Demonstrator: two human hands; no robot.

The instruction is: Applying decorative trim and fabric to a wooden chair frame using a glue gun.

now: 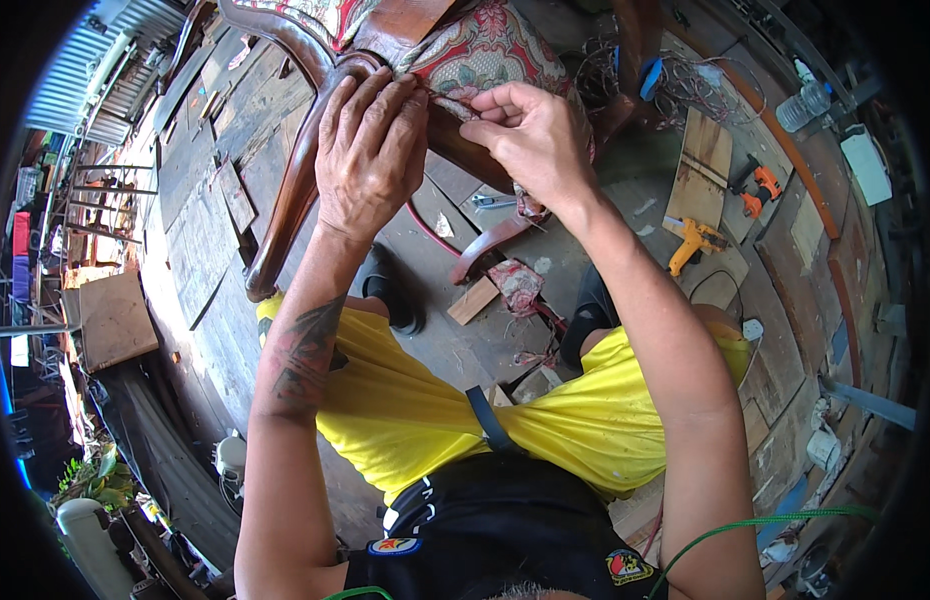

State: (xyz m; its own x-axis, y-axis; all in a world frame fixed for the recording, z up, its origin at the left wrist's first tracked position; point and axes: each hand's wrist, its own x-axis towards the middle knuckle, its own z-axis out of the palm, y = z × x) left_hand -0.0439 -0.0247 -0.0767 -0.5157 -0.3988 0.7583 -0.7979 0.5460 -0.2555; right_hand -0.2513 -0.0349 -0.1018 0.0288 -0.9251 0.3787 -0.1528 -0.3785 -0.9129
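Note:
A carved wooden chair frame [291, 226] fills the upper middle, with red and beige floral upholstery [485, 50] on its seat. My left hand [370, 160] lies over the joint of the wood and fabric, fingers bent and pressed together along the edge. Beside it, my right hand [525, 145] pinches a narrow fabric trim [450, 103] running along the upholstery's edge. Its fingertips touch or sit just at the wooden rail below the cushion. What lies under my left fingertips is hidden.
On the board floor are a yellow glue gun [695, 240], an orange-black tool [757, 190], loose planks [707, 150], tangled cords [685, 85], a plastic bottle [800, 108] and a fabric-wrapped piece [515, 285] between my feet. A cardboard box [120, 320] stands at left.

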